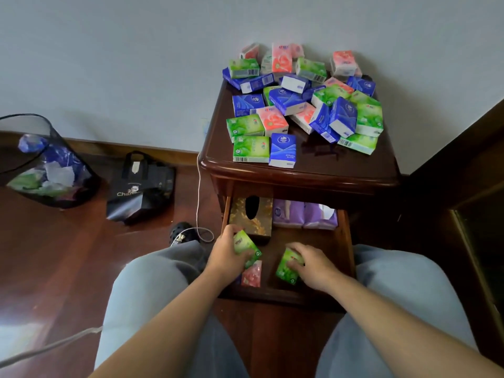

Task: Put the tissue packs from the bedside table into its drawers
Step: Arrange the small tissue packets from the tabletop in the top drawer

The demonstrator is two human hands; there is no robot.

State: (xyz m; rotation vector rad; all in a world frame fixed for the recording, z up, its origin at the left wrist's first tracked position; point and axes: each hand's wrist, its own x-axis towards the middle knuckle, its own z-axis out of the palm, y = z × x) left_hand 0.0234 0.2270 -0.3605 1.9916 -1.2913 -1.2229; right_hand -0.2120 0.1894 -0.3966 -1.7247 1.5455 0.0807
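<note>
Head cam, only view I've got: both hands down inside the open top drawer (346,241), knees either side. My left hand (226,255) has fingers curled round a green pack (246,248), held tilted just above a pink pack (251,274) that already lies on the drawer floor right below it. My right hand (313,264) grips a second green pack (287,264), fingers wrapped over its top, pack low in the drawer; can't tell if it's touching the bottom yet. Just beyond the left hand, at the drawer's back, sits a gold tissue box (252,218); beyond the right hand, purple soft packs (304,215). Further up, past both hands, the table (300,173) top carries the pile of tissue packs (302,105), a big loose heap of blue, green and pink ones, some stacked, some leaning on each other, with a green and a blue one nearest the front edge. Progress, as I judge it: early. One pink pack in, two green ones about to be set down, vs. a couple dozen or so left on top. Drawer space between the hands and front wall looks limited w/ the box and purple packs taking the back, so the lower drawer, not visible here, prob. needed too. Off to the left of the left hand on the floor: a black bag (141,186), a mesh bin (46,165), and a white cable (200,208).
</note>
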